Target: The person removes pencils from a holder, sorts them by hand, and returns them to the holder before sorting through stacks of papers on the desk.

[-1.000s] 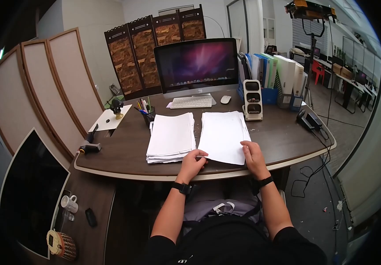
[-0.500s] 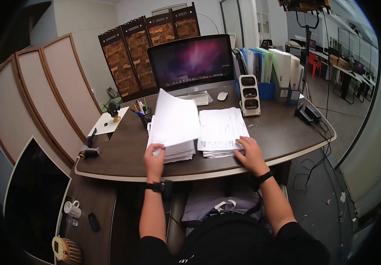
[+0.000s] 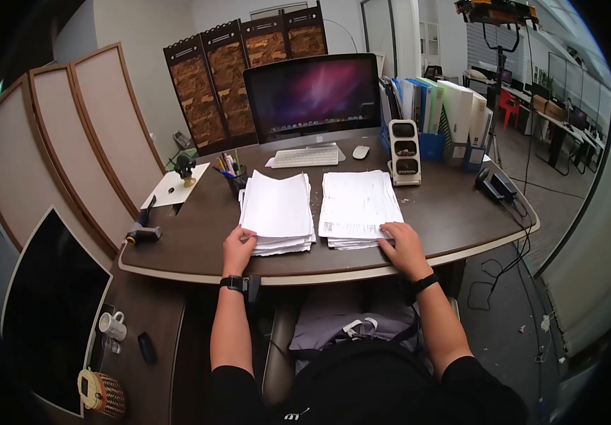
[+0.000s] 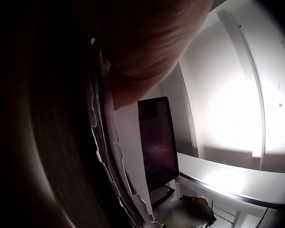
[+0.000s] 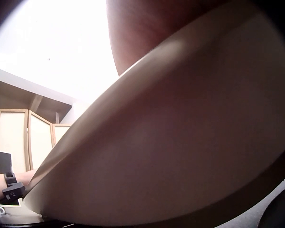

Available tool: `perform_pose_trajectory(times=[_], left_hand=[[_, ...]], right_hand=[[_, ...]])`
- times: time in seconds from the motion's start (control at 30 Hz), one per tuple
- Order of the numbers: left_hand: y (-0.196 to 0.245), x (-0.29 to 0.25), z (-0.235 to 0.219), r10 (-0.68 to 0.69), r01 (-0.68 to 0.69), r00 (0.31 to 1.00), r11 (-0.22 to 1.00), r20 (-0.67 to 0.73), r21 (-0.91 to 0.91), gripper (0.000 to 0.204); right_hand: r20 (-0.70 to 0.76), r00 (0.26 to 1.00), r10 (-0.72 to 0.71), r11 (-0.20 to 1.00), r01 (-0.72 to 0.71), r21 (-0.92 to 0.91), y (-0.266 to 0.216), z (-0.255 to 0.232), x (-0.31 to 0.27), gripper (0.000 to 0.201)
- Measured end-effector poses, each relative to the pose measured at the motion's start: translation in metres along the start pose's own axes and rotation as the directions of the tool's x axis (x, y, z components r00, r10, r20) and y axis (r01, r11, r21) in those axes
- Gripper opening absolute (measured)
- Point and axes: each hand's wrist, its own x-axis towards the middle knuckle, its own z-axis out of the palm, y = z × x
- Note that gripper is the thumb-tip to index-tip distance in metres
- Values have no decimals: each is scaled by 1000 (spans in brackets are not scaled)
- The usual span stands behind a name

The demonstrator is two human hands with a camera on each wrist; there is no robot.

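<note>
Two stacks of paper lie side by side on the desk. My left hand point(image 3: 237, 249) is at the near left corner of the left stack point(image 3: 277, 205), pinching the edge of its blank top sheet. The left wrist view shows that hand over the uneven sheet edges point(image 4: 116, 156). On the right stack point(image 3: 358, 202), the top sheet carries printing along its near edge. My right hand point(image 3: 406, 249) rests at this stack's near right corner, fingers on the paper and thumb lower at the edge. In the right wrist view the desk edge hides most of that hand.
Behind the stacks stand a keyboard point(image 3: 305, 156), a mouse point(image 3: 361, 151) and a monitor point(image 3: 312, 99). A pen cup point(image 3: 236, 183) is close to the left stack. To the right are a white three-slot holder point(image 3: 405, 152), upright binders point(image 3: 454, 113) and a telephone point(image 3: 493, 185).
A sheet went from the right stack to the left one, carried by my left hand, and now lies flat on top. My right hand moved onto the right stack's corner and stayed there.
</note>
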Motion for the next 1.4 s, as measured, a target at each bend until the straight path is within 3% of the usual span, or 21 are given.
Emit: perform_pose_trajectory(times=[0.27,0.33,0.47,0.5,0.6,0.63,0.7,0.73,0.8,0.83,0.9,0.97,1.03,1.07,1.1,1.17,1.2,1.23,1.3,1.33,1.4], left_hand=[[11,-3,-10,-150,151,986,989,79,-9,21],[12,-2,-10,-41,41,999,999,-7,-11,31],[15,-9,-12,-57,38,983,993,-173,-111,47],[18,-14,-13,-56,39,984,994,-169,-105,47],[36,-27,-3,12,-44,926,996,-378,-78,44],[43,-30,5,15,-49,927,996,-376,-80,44],[52,-44,17,163,-180,942,983,-293,-33,41],[55,-51,28,123,-140,971,988,-204,-72,37],[71,-64,65,-1,-12,1000,895,-29,-446,30],[89,-66,72,-85,146,985,880,153,-452,35],[112,-63,94,-6,161,952,861,307,-482,58],[143,-57,104,-103,340,885,809,454,-479,69],[143,-48,117,-9,280,848,856,530,-434,81],[149,-47,117,-57,264,834,915,549,-306,68],[144,-45,122,-59,265,836,914,546,-307,68],[139,-46,126,81,97,858,944,507,-315,45],[137,-50,126,152,-34,907,956,392,-292,25],[138,-52,123,152,-35,906,957,395,-289,25],[139,-54,119,175,-92,897,972,405,-217,21],[142,-57,118,194,-114,908,967,371,-227,18],[140,-62,120,184,-108,932,963,311,-246,19]], right_hand=[[-41,999,3,999,-1,39,0,1,-1,27],[-59,998,8,999,-6,36,-2,1,-1,24],[-72,997,36,998,-31,61,-3,0,-1,18],[-72,997,41,997,-37,67,-3,2,-3,18],[-130,989,72,996,-64,68,-1,4,0,13],[-135,988,75,996,-66,67,1,3,1,13],[-185,977,104,990,-85,109,4,5,-1,13],[-187,976,109,989,-87,120,7,7,-2,14],[-200,971,131,986,-106,130,7,9,-2,14],[-208,966,156,982,-128,139,8,8,-1,14],[-231,958,172,978,-138,158,4,4,-3,12],[-197,957,215,956,-165,243,2,-1,-1,11],[-193,967,168,964,-120,237,4,0,-1,11],[-193,972,132,968,-85,234,5,1,0,12],[-191,973,128,969,-82,234,7,1,1,12],[-176,976,127,961,-77,267,-1,-3,-1,14],[-158,978,135,967,-96,235,4,-1,-2,26],[-159,978,138,966,-98,239,2,1,-3,26],[-222,969,110,986,-78,149,1,3,0,45],[-179,977,118,989,-100,109,3,2,-1,59],[-170,979,112,992,-101,76,3,4,-3,60]])
